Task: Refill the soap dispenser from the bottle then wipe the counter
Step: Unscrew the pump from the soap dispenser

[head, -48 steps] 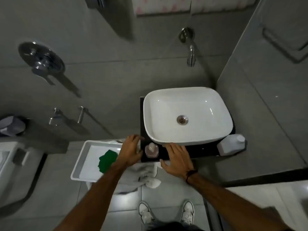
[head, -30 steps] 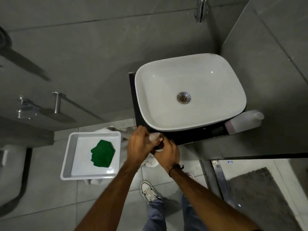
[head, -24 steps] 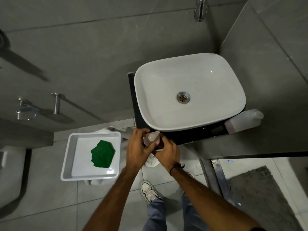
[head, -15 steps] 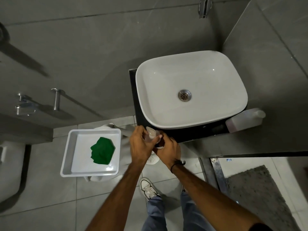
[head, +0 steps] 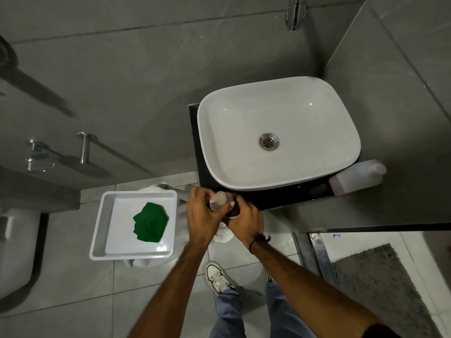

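Both hands meet at the front left corner of the dark counter (head: 280, 198), below the white basin (head: 278, 132). My left hand (head: 202, 215) is closed on the pump top of the small clear soap dispenser (head: 218, 200). My right hand (head: 244, 220) wraps the dispenser's body, which is mostly hidden under the fingers. The refill bottle (head: 356, 176), white with pinkish liquid, lies on its side at the counter's right end, apart from both hands. A green cloth (head: 150, 222) lies crumpled in a white tray (head: 97, 228) to the left.
A white towel (head: 223, 236) hangs below the hands. Grey tiled walls close in behind and to the right of the basin; a tap spout (head: 294, 13) hangs above it. A toilet (head: 14, 240) stands at far left, a grey mat (head: 380, 284) at lower right.
My hands went from resting on the counter edge either side of the dispenser to gripping it. Since then the left hand has shifted slightly on the pump top; the bottle and cloth stayed put.
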`<act>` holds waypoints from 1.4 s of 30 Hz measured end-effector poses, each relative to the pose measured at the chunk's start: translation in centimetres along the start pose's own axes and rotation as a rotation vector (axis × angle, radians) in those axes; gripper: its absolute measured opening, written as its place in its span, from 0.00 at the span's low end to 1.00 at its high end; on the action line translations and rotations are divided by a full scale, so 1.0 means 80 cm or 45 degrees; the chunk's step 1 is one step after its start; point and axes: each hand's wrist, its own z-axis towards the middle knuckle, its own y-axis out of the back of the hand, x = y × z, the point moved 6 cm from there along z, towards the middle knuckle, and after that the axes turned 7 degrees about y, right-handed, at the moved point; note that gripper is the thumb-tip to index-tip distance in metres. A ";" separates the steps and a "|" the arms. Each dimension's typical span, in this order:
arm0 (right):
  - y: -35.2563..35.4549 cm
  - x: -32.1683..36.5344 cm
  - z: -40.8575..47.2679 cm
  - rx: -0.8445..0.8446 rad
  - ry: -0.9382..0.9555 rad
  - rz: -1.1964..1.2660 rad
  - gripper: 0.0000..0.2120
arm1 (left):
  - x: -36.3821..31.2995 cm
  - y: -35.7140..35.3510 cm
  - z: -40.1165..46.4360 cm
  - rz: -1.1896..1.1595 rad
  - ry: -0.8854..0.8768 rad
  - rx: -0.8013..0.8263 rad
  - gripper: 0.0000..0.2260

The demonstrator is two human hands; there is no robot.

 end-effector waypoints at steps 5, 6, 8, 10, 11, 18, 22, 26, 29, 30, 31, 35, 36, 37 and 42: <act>0.001 0.000 0.001 0.025 0.003 0.008 0.33 | 0.009 -0.001 -0.001 -0.154 -0.001 0.155 0.20; 0.002 0.000 0.001 0.025 -0.002 0.007 0.34 | 0.008 -0.001 0.001 -0.153 0.025 0.127 0.17; 0.002 0.001 0.000 0.021 -0.005 0.011 0.34 | 0.007 -0.002 0.006 -0.097 0.064 0.039 0.16; 0.002 0.002 -0.001 0.018 -0.019 0.012 0.32 | 0.003 -0.005 0.008 -0.011 0.088 -0.002 0.18; 0.002 0.002 -0.001 0.020 -0.035 0.011 0.31 | 0.003 -0.007 0.007 0.015 0.082 -0.003 0.19; 0.001 0.001 0.001 0.057 -0.027 0.027 0.33 | 0.003 -0.002 0.003 -0.078 -0.108 0.183 0.16; -0.002 -0.002 0.003 0.069 -0.045 0.028 0.32 | 0.003 -0.001 0.008 -0.051 0.000 0.051 0.13; -0.004 -0.005 0.002 0.099 -0.046 0.034 0.30 | -0.003 -0.006 0.007 -0.001 0.016 -0.014 0.21; -0.002 -0.004 0.003 0.072 -0.021 0.031 0.32 | -0.005 0.006 0.003 -0.103 0.026 -0.061 0.19; -0.001 -0.004 0.003 0.064 -0.017 0.032 0.33 | -0.005 0.015 0.001 -0.171 0.050 -0.102 0.19; 0.000 -0.003 0.003 0.064 -0.012 0.037 0.34 | -0.004 0.025 -0.001 -0.244 0.082 -0.142 0.19; 0.002 -0.001 0.005 0.146 -0.065 0.089 0.35 | -0.010 0.063 -0.016 -0.516 0.179 -0.225 0.15; 0.003 -0.001 0.006 0.183 -0.076 0.100 0.35 | -0.012 0.072 -0.024 -0.573 0.193 -0.250 0.15; 0.005 -0.002 0.006 0.214 -0.079 0.106 0.35 | -0.017 0.079 -0.032 -0.619 0.201 -0.286 0.14; 0.041 -0.037 -0.005 0.327 -0.132 0.109 0.35 | -0.045 0.064 -0.065 -0.873 0.310 -0.374 0.14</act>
